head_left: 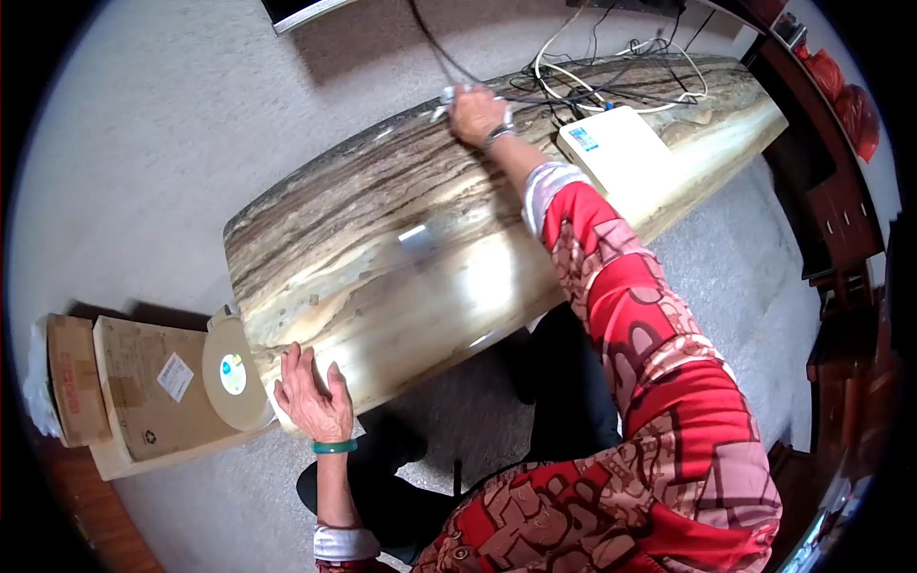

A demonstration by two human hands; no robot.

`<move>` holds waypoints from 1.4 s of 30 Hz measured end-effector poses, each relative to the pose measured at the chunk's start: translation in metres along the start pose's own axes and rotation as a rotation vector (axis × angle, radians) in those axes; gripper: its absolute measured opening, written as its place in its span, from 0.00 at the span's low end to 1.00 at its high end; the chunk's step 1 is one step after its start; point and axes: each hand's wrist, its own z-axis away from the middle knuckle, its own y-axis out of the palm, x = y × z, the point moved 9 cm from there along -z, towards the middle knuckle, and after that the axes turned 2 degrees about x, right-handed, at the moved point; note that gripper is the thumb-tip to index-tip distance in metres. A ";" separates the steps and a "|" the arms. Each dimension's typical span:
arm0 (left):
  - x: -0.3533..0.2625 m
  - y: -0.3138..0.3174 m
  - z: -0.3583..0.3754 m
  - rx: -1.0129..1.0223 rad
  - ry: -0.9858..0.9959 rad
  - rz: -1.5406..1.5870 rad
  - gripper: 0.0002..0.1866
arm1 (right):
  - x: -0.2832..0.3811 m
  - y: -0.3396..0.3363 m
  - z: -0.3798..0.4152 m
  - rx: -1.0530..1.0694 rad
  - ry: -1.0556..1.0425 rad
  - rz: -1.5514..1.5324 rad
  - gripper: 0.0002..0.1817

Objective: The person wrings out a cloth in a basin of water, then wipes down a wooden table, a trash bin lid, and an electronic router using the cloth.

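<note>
My right hand [475, 116] is closed around a crumpled white cloth [445, 99] at the far edge of a glossy, marble-patterned table [353, 229]. A dark cable passes beside those fingers. Resting flat on the table's near left corner is my left hand [318, 399], its fingers spread and nothing in them. A green bangle circles the left wrist. To the right of my right forearm lies a white box-shaped device [616, 148] with a blue label and a blue plug at its back.
Black and white cables [659, 91] tangle over the table's far right part. A cardboard box [158, 387] and a round cream lid [234, 372] stand at the left end. Dark wooden furniture [841, 191] with red plastic bags [845, 100] is on the right.
</note>
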 end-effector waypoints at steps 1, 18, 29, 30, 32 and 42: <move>0.000 -0.002 0.000 -0.002 -0.006 -0.003 0.20 | -0.017 0.002 -0.010 0.007 0.031 0.018 0.19; -0.004 -0.001 -0.002 -0.017 0.020 -0.026 0.20 | 0.218 0.021 0.088 -0.080 -0.482 0.020 0.19; 0.007 0.006 0.004 -0.046 0.031 -0.017 0.21 | 0.092 -0.020 0.132 0.037 -0.502 -0.189 0.13; 0.008 0.005 0.004 -0.044 0.016 -0.013 0.21 | 0.055 -0.027 0.119 0.115 -0.363 -0.118 0.14; 0.007 0.003 0.003 -0.052 -0.006 -0.005 0.22 | -0.009 -0.040 0.106 -0.013 -0.234 -0.014 0.16; 0.012 0.002 0.003 -0.062 -0.034 0.034 0.18 | 0.138 -0.026 0.251 0.062 -0.553 0.028 0.24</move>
